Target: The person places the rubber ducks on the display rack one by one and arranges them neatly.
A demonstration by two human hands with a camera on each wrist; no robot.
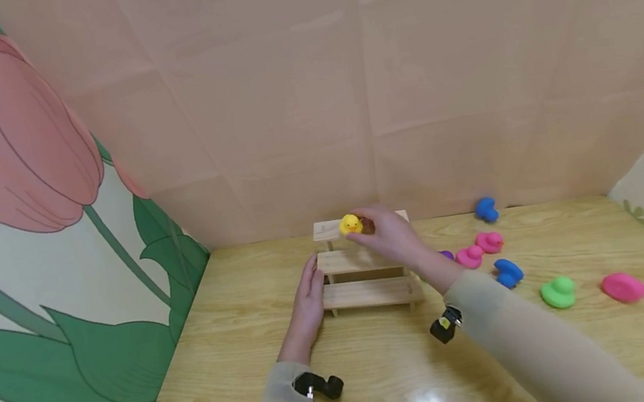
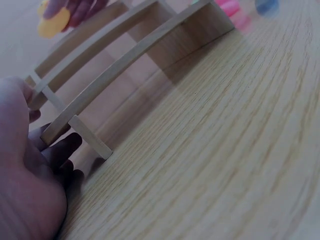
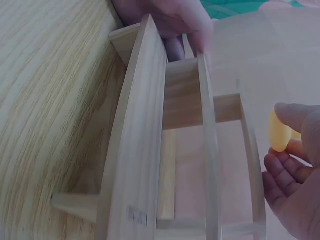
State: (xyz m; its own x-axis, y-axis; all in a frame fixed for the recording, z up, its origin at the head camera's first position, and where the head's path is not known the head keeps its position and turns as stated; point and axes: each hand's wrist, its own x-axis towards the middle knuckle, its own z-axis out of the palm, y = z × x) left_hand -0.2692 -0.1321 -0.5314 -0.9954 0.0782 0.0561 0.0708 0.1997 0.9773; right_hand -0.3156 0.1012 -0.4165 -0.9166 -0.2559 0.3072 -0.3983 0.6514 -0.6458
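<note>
We're likely placing: right hand pinching yellow toy duck, left hand extended against wooden step shelf; lower gently.

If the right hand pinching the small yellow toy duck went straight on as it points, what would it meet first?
Probably the creased pinkish-tan sheet behind the three-tier pale wooden rack; depth is unclear, so the right hand or duck might touch the rack's top board first.
</note>
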